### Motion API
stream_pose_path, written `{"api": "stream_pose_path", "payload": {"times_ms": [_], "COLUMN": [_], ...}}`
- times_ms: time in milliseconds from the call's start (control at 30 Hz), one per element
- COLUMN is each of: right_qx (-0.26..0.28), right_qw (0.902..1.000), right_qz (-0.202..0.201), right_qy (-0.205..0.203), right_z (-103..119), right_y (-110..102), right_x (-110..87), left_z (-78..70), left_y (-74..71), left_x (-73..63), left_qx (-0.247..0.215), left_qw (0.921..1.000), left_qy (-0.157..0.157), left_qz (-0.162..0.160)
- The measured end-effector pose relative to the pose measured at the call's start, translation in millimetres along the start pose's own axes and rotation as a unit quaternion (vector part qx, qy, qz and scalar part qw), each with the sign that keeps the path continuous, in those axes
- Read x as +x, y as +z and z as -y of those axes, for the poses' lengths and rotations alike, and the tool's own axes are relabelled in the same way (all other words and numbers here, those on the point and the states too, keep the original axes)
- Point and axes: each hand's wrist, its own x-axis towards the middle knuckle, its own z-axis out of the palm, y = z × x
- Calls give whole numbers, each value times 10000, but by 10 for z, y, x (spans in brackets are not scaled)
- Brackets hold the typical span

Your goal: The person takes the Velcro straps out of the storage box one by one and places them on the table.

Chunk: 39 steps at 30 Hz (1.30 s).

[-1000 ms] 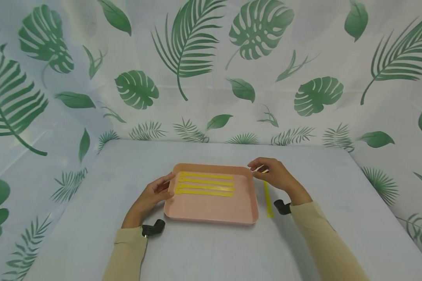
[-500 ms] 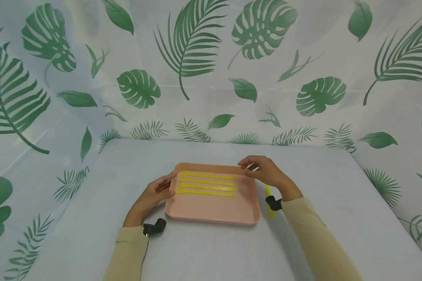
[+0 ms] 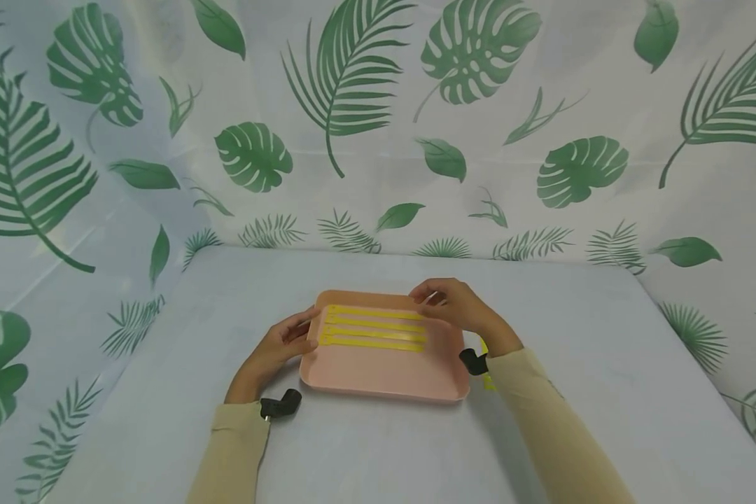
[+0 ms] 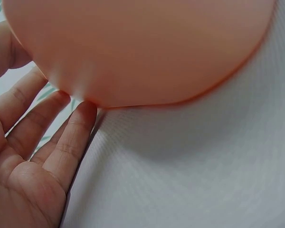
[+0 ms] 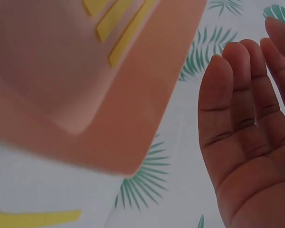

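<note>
A pink rectangular tray [image 3: 378,374] lies on the white table. Inside, several flat yellow strips [image 3: 374,332] run side by side toward its far left, each with a small wider end at the left. My left hand [image 3: 280,348] holds the tray's left rim, thumb at the inner edge; in the left wrist view its fingertips press against the pink wall. Over the tray's far right corner hovers my right hand [image 3: 456,304], its fingers loosely bent with nothing between them. One more yellow strip [image 5: 35,218] lies on the table right of the tray, mostly hidden by my right forearm in the head view.
The white tabletop [image 3: 390,448] stretches around the tray. Behind and at both sides hangs a white cloth [image 3: 365,168] printed with green leaves. Black wrist camera mounts [image 3: 281,404] sit at both cuffs of the beige sleeves [image 3: 229,448].
My right hand has moved left, from beside the tray's right edge to over its far right corner, and its forearm now covers most of the loose strip. My left hand stays at the rim.
</note>
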Motion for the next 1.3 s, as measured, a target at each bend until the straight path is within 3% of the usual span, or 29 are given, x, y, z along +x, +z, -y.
{"api": "stream_pose_path", "payload": {"times_ms": [267, 500, 700, 900, 1033, 1300], "right_qx": [-5, 23, -364, 63, -86, -77], "right_qw": [9996, 9984, 9967, 9962, 9960, 9955], "right_qz": [248, 555, 708, 861, 886, 925], "right_qy": [106, -139, 185, -55, 57, -198], "right_z": [39, 48, 78, 30, 4, -5], "right_y": [158, 291, 368, 473, 553, 663], "right_x": [104, 187, 228, 275, 304, 345], "left_z": [-13, -17, -29, -32, -27, -22], "left_y": [-2, -26, -24, -20, -22, -29], "left_x": [2, -5, -4, -5, 1, -6], "left_qx": [-57, 15, 69, 88, 66, 61], "left_qw": [9999, 9999, 10000, 10000, 10000, 10000], "left_qy": [-100, -90, -31, 20, 5, 13], "left_qz": [-50, -62, -53, 9, 9, 21]}}
